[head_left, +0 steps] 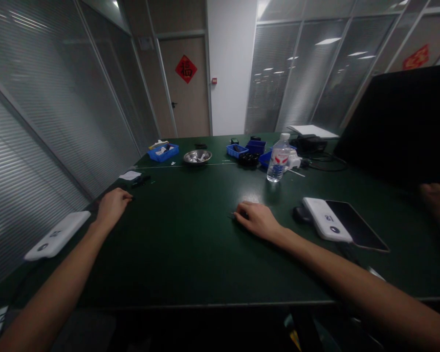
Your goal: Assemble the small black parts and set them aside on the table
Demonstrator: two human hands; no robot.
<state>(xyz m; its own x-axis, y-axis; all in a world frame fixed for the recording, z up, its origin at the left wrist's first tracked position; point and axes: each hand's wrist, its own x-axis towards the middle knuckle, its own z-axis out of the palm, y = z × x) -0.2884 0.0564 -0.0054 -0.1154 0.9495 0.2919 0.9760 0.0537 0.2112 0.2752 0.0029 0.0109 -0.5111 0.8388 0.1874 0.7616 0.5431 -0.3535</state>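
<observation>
My left hand (112, 205) rests on the dark green table (190, 254) near its left edge, fingers curled in a pinch on something small and dark that I cannot make out. My right hand (254, 218) lies near the table's middle, fingers bent down over a small dark item that is mostly hidden. A white power bank (57, 234) sits left of my left forearm. Another white power bank (326, 219) lies right of my right hand, beside a dark phone (355, 230).
A water bottle (278, 159) stands behind my right hand. Farther back are blue bins (163, 152), a steel bowl (197, 156), more blue bins (255, 146) and cables. A black monitor (403, 122) fills the right side. Another person's hand (438, 198) shows at the right edge.
</observation>
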